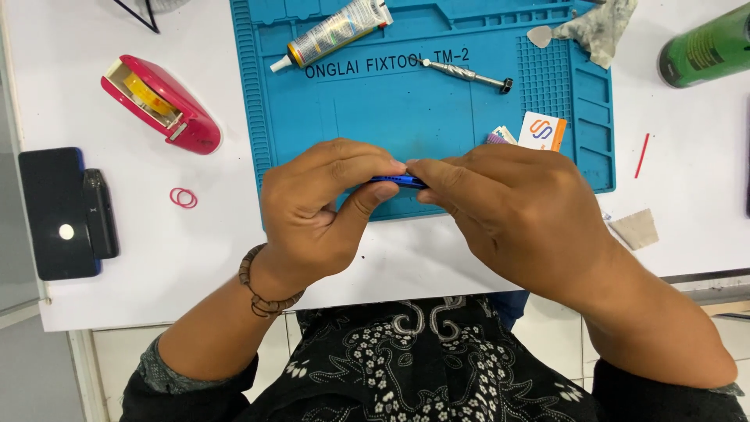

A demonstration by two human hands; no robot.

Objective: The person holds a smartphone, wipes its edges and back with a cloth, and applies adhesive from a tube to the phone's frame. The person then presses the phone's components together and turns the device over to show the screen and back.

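Both hands pinch a slim, dark blue, flat-edged device (398, 181) above the blue silicone work mat (367, 117).
The left hand (320, 211) and right hand (508, 211) have their fingers closed on its edge; even, gentle pressure near the seam seems wisest, over the mat on the white counter (195, 242).

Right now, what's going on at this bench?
A person at a white table pinches a thin dark-blue object edge-on between both hands, left hand and right hand, over a blue silicone work mat. On the mat lie a glue tube and a small metal screwdriver. A red tape dispenser sits to the left.
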